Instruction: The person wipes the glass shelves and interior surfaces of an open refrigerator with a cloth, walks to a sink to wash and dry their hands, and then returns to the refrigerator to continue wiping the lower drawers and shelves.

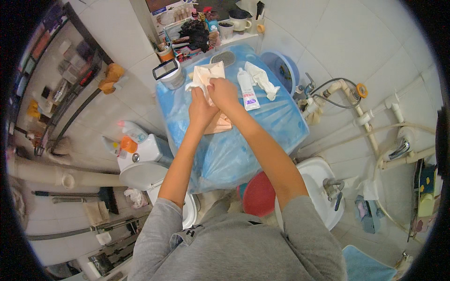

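Note:
A pale peach, flat item (218, 123), perhaps a bag or pouch, lies on a blue plastic cover (225, 158). Both hands are over it. My left hand (202, 109) has its fingers on a crumpled white tissue or cloth (194, 84) at the item's left edge. Close against it, my right hand (223, 93) is curled over the item's middle; what its fingers pinch is hidden. Right of the hands lie a white squeeze tube (248, 89) with writing and a crumpled white tissue (262, 80). A hairbrush (224, 58) lies beyond the item.
A white tub (173, 79) with a black-framed item (165, 69) on top stands at the cover's left corner. Behind is a cluttered ledge (239, 36) with cups. A blue bucket (293, 70), washbasin (316, 172), red basin (259, 195) and toilet (140, 175) surround the covered surface.

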Motion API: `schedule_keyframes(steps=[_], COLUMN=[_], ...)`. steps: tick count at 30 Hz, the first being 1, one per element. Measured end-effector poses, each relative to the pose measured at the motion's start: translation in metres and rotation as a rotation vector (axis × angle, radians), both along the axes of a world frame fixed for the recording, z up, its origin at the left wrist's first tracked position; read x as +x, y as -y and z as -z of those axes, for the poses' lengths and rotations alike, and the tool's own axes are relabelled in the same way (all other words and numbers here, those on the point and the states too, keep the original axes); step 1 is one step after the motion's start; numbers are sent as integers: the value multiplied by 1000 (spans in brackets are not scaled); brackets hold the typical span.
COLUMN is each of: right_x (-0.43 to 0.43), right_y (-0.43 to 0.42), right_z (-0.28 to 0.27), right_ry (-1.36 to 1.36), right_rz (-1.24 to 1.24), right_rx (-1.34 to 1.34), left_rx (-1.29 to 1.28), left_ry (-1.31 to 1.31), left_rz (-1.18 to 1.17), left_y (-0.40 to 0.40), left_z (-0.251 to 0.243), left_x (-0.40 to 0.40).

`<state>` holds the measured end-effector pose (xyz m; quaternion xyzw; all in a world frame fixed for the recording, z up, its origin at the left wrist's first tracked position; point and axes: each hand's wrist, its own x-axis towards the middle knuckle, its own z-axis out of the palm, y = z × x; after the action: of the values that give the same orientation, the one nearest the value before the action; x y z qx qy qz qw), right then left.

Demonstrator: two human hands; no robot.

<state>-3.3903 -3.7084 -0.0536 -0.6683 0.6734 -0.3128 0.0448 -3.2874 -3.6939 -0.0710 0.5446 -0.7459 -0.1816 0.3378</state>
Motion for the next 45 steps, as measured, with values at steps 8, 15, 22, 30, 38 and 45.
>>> schedule_keyframes(steps=[8,15,22,30,38,45], right_x=[-39,-155,-189,-110,35,150], right_y=[-33,-169,-373,-548,-705,-820], right_z=[-68,-165,-114,-19,9,-7], right_ry=[946,1495,1316,1059,566,813], right_rz=[-183,-52,313,851,1172,1520], right_rx=[-221,-629,-793,-698,-197,-216], left_rx=[92,2,189,862,1497,972], left_ry=[203,-128,-666,-218,242,393], left_rz=[77,156,390,1437,1937,2326], left_y=[23,47,-43,-281,-528,-656], left_z=[10,32,-67,-30,18,-20], left_x=[-2,14,-32,-135,-110,-53])
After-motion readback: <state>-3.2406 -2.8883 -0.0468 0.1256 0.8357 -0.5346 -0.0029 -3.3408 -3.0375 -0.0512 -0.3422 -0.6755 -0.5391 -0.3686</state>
